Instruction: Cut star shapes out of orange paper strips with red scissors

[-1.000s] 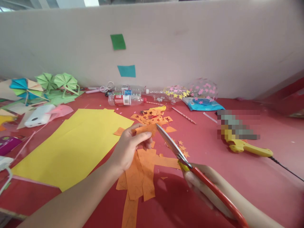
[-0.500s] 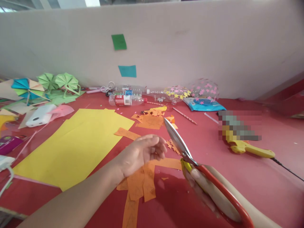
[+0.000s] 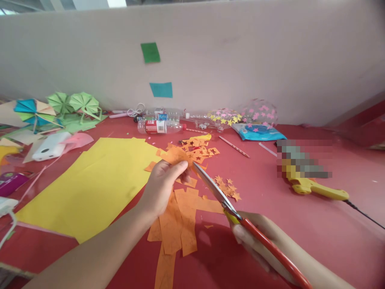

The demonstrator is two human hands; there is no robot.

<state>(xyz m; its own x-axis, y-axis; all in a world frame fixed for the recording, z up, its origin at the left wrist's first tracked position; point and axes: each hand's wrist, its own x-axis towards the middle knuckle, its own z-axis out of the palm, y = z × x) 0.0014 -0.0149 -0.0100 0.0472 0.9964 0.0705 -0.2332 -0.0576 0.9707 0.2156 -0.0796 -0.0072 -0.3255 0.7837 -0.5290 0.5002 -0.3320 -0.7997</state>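
My left hand [image 3: 168, 180] pinches a piece of orange paper [image 3: 174, 154] between thumb and fingers, raised a little above the table. Red-handled scissors [image 3: 225, 204] are gripped in my right hand [image 3: 255, 235], and their blade tips point to the upper left, close beside the paper's edge. A bit of yellow shows by the scissors' pivot; I cannot make out what it is. Below my left hand lie overlapping orange paper strips [image 3: 171, 224]. Small orange paper stars [image 3: 227, 188] form a pile beyond the blades. Orange scraps with star-shaped holes [image 3: 200, 152] lie behind the paper.
Large yellow sheets [image 3: 96, 180] cover the left of the red table. A yellow glue gun [image 3: 319, 188] with a black cord lies at right, partly pixelated. Plastic bottles [image 3: 156, 126], a blue packet [image 3: 260, 133] and a striped straw [image 3: 234, 147] sit toward the back wall.
My left hand has moved slightly left and up, and now holds orange paper from the pile. The scissors have shifted left and down toward it, uncovering more stars.
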